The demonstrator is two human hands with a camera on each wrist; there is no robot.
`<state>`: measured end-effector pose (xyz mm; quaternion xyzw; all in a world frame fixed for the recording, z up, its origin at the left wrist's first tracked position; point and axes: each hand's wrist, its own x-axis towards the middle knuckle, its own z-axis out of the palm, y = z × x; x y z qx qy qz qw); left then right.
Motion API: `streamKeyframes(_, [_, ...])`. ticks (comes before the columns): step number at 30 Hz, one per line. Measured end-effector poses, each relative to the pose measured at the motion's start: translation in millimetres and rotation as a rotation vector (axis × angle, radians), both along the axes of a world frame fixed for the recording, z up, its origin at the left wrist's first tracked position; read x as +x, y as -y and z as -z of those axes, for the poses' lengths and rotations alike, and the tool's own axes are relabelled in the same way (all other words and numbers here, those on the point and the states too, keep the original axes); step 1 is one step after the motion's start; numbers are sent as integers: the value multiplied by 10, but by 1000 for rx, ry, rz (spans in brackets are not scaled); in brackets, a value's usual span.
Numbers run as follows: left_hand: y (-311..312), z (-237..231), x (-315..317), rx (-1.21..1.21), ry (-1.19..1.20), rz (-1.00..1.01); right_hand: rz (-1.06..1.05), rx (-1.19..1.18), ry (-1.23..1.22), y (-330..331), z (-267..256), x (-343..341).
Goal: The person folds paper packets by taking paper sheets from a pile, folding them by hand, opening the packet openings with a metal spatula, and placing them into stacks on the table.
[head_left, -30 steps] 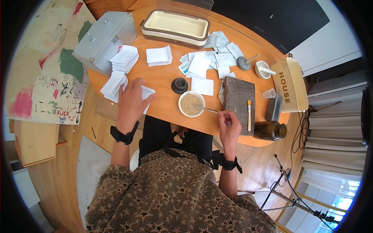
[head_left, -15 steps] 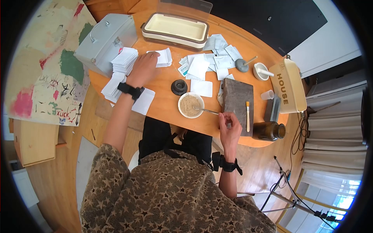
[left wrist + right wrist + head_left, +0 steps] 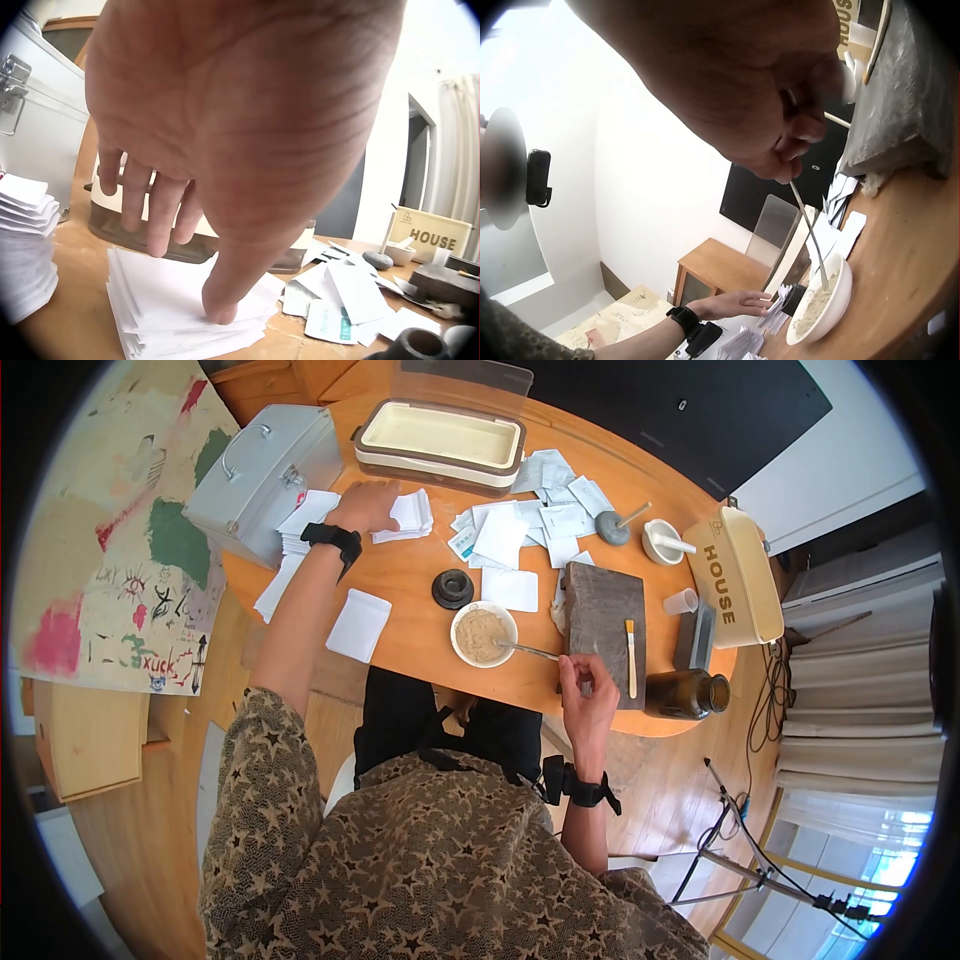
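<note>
- We see a silvery case (image 3: 265,485) left of our left hand (image 3: 362,510).
- That hand's fingers extend loosely; its thumb rests on a white paper stack (image 3: 150,292).
- Left of our right hand (image 3: 590,695), a bowl (image 3: 835,309) holds powder (image 3: 478,635).
- That hand pinches a thin metal utensil (image 3: 530,651) dipping into the powder.

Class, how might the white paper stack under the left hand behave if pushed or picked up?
The white paper stack would probably slide apart if pushed, since its edges lie unevenly. Each piece looks thin, so it is likely light and should bend easily when lifted.
</note>
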<state>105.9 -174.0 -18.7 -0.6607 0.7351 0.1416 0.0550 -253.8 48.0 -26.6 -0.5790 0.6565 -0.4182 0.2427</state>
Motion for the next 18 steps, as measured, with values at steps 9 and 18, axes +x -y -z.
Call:
streamKeyframes(9, [29,77,42,-34,12,46,-4,9,-10,1,-29,-10])
streamKeyframes(18, [-408,-242,-194,-229,-65,43,21,0,32,-10,-44,-42])
